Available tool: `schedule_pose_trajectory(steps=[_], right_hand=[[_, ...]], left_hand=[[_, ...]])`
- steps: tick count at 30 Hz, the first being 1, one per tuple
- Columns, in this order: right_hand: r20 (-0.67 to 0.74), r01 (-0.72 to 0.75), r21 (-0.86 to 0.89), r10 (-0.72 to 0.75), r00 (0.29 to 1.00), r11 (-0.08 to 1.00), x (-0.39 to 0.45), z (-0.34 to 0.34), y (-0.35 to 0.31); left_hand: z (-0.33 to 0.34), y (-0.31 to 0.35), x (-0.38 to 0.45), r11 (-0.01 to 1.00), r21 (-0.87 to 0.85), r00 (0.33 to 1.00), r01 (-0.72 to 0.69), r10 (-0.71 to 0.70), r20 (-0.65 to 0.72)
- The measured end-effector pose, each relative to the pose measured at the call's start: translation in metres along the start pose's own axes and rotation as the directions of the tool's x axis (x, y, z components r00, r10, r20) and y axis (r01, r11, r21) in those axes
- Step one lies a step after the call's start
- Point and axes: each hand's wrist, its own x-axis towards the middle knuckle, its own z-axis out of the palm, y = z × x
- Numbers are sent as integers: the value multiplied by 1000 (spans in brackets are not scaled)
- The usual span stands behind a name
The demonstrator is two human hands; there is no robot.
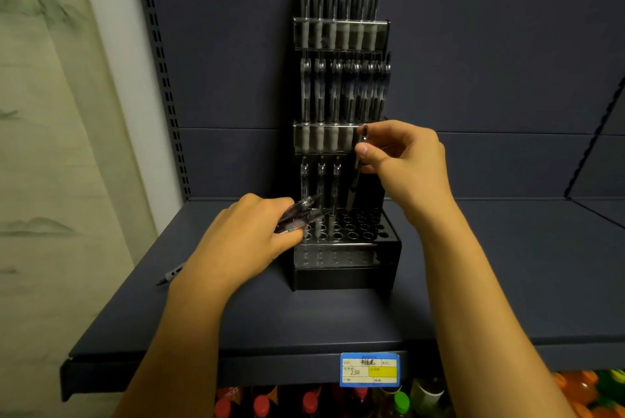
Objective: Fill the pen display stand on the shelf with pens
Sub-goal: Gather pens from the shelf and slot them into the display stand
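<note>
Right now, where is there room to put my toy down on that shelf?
Bare shelf lies right of the pen stand, and in front, between the arms. Left is tighter: a loose pen lies near the edge. Around the stand's holes, both hands crowd.

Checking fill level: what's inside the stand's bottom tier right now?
Three pens stand upright in the left holes of the bottom tier; the other visible holes look empty. The right hand lowers a fourth pen. The left hand, gripping spare pens, covers the front-left corner.
</note>
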Motion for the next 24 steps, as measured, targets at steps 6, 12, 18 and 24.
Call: schedule_pose_trajectory(steps=[6, 12, 18, 24], right_hand=[[71, -37, -105, 45, 996, 994, -5, 6, 6], [123, -42, -247, 75, 990, 968, -14, 12, 12], [115, -24, -330, 66, 991, 944, -17, 10, 7], [149, 30, -486, 49, 988, 874, -21, -4, -7]], left_hand=[[2, -2, 1, 1000, -10, 1000, -3, 3, -9], [4, -2, 1, 1000, -28, 1000, -6, 5, -17], [4, -3, 2, 999, -48, 1000, -3, 2, -12], [5, -7, 2, 997, -70, 1000, 13, -14, -16]])
